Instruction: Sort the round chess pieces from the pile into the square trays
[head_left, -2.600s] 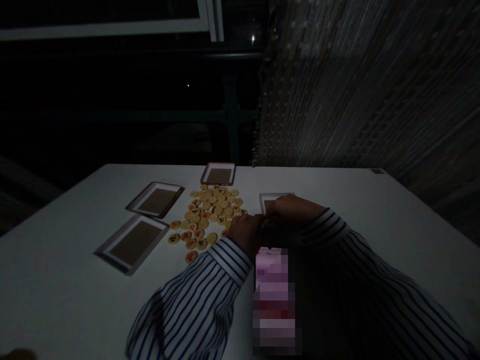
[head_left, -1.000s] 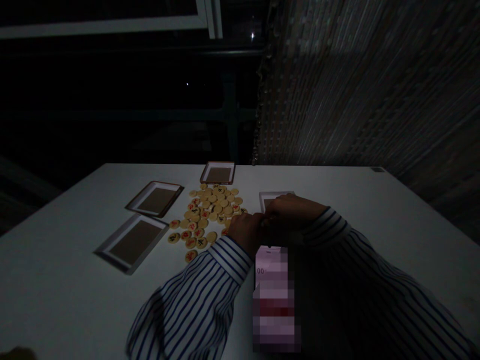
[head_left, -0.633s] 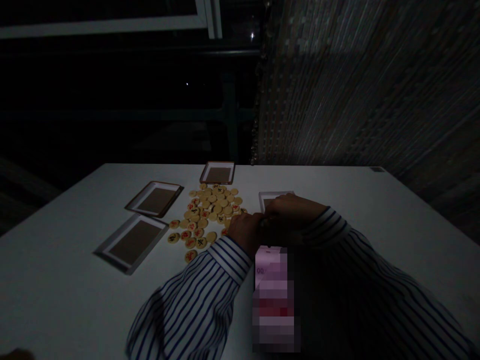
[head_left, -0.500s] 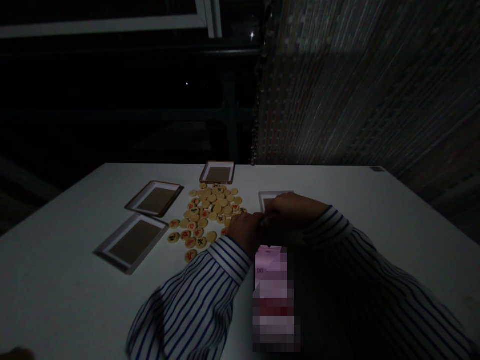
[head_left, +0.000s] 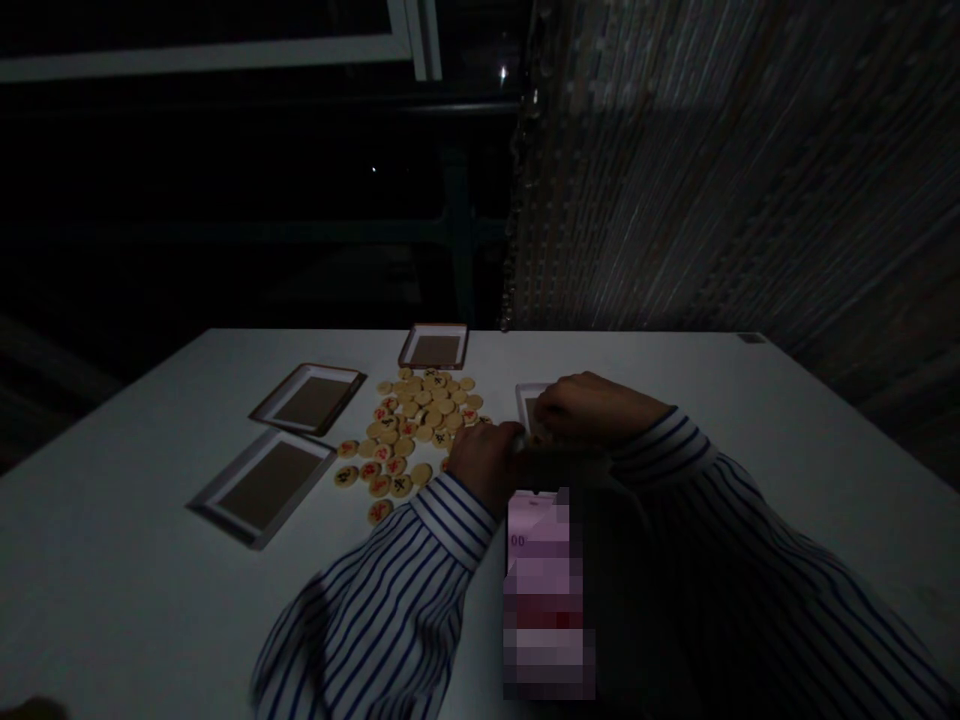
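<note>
Both my hands are over the white table point(head_left: 142, 560), close together at the right edge of a heap of round wooden Chinese chess pieces point(head_left: 424, 410). The pieces carry red and black characters. Curled fingers close my left hand point(head_left: 486, 455) beside the heap; what it grips is hidden in shadow. My right hand point(head_left: 585, 405) is also closed, in front of a shallow tray point(head_left: 523, 403) that it partly covers. Anything in its fingers is too dark to make out. Nearer to me lies a lit phone point(head_left: 536, 560), its pink screen mostly pixelated.
Two shallow trays, one brown-rimmed point(head_left: 262, 408) and one white-rimmed point(head_left: 214, 512), lie left of the pieces. A smaller brown-rimmed tray point(head_left: 403, 350) stands behind them. A bead curtain point(head_left: 637, 180) hangs beyond the table at the right. The room is dim.
My hands have drawn slightly apart: the left has shifted a little left, the right a little to the right and up. The trays and pieces stay where they were.
</note>
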